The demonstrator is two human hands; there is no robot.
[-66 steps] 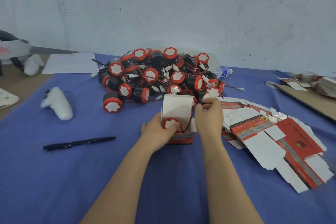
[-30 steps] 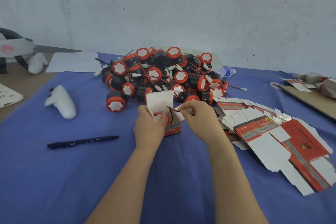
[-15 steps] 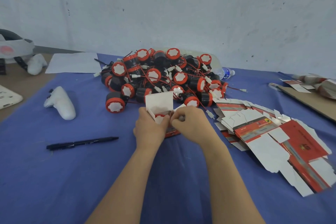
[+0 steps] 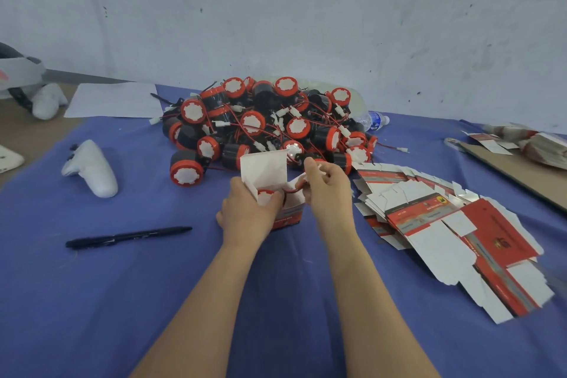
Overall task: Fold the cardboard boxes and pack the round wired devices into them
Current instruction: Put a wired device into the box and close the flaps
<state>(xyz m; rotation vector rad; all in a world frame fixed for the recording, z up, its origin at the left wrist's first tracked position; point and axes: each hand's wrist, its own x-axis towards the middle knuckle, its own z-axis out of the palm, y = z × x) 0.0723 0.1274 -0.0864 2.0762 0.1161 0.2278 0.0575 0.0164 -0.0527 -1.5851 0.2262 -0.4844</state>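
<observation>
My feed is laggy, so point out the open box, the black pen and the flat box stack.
open box (image 4: 290, 218), head view, red printed front wall.
black pen (image 4: 129, 236), head view, middle of its barrel.
flat box stack (image 4: 497, 230), head view, red panel of the top blank.

- Blue cloth (image 4: 122, 301): covers most of the table.
- Black pen (image 4: 129, 236): lies on the cloth, left of centre.
- White controller (image 4: 92, 170): on the cloth, beyond the pen.
- Second white controller (image 4: 47, 100): far left, beside a headset (image 4: 15, 74).
- Paper sheet (image 4: 113, 100): flat, at the cloth's far-left edge.
- Water bottle (image 4: 372, 120): on its side, near the wall.
- Brown cardboard sheet (image 4: 521, 175): right edge.
</observation>
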